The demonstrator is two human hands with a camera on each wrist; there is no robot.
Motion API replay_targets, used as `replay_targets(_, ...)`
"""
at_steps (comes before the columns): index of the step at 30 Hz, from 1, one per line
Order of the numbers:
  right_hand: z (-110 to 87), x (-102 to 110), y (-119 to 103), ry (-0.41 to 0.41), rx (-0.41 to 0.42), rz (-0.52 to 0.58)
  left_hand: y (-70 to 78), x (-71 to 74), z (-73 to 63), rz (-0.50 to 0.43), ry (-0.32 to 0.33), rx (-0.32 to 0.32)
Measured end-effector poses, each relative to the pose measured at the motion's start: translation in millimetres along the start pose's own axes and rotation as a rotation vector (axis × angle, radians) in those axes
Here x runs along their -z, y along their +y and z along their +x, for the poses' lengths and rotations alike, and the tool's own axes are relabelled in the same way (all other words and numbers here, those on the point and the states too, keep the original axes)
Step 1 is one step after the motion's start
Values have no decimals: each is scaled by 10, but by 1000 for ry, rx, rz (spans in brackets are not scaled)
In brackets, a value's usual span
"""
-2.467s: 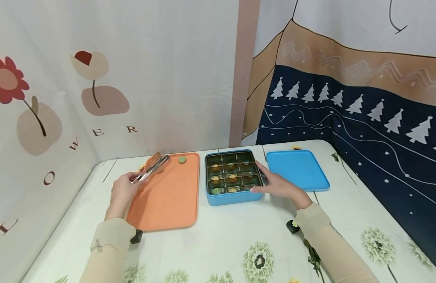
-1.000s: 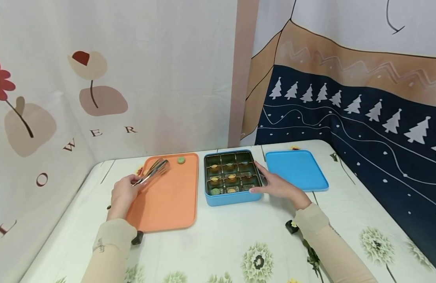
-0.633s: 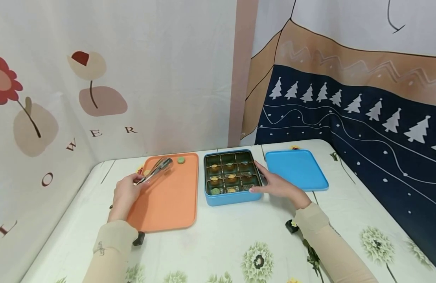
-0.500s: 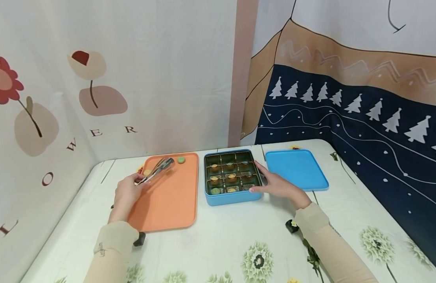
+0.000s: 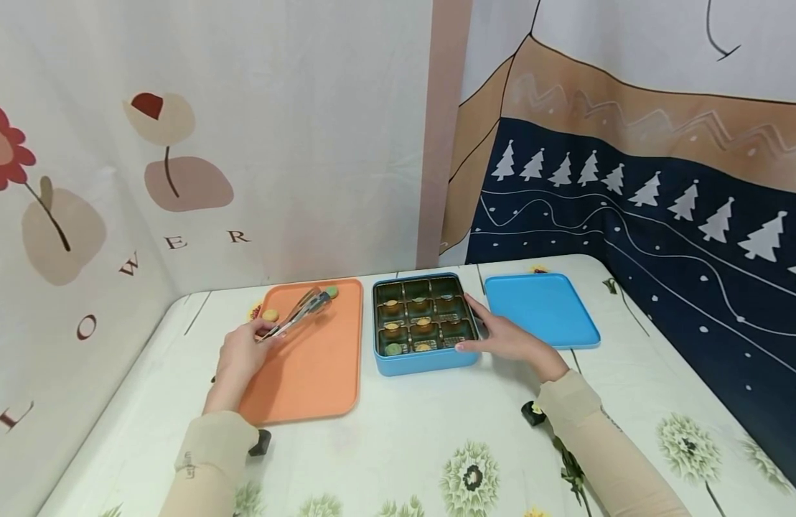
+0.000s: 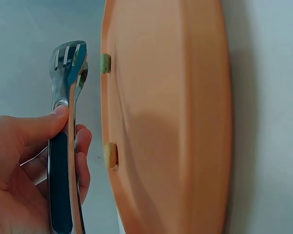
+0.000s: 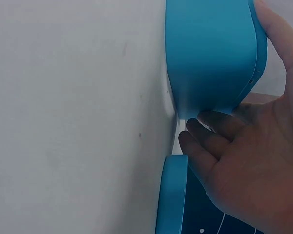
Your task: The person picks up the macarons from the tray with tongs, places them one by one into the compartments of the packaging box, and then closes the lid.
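Note:
In the head view my left hand holds metal tongs over the orange tray. Thumb and fingers grip the dark handle in the left wrist view; I see nothing clamped between the tong ends. The tips point towards a green macaron-like cookie at the tray's far edge, while a yellow one lies at its far left. My right hand holds the near right corner of a blue box, thumb at the rim, fingers along the side. Several round yellow and green pieces sit in its dark compartments.
A flat blue lid lies on the table right of the box, behind my right wrist. The white flower-print tablecloth runs up to a pale curtain at the back and a patterned one on the right.
My left hand has carried the tongs right, bringing their tips from the tray's far left to near the green cookie. The yellow cookie now shows more fully. The right hand and box stay put.

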State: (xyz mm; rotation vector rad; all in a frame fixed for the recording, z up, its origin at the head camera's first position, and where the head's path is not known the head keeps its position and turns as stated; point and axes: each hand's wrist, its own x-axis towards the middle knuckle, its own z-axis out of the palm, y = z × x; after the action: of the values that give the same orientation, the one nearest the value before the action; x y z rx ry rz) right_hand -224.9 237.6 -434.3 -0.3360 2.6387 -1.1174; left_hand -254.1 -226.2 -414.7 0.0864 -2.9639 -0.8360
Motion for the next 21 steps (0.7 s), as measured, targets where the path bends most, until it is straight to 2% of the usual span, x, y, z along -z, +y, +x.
replay_targets(9,4,0,3,-3,-6,-3,115,-52,-58,-23,11,-19)
replay_targets(21,-8,8,-7,-6,2,-4,288,-121,-124,-65,24,-96)
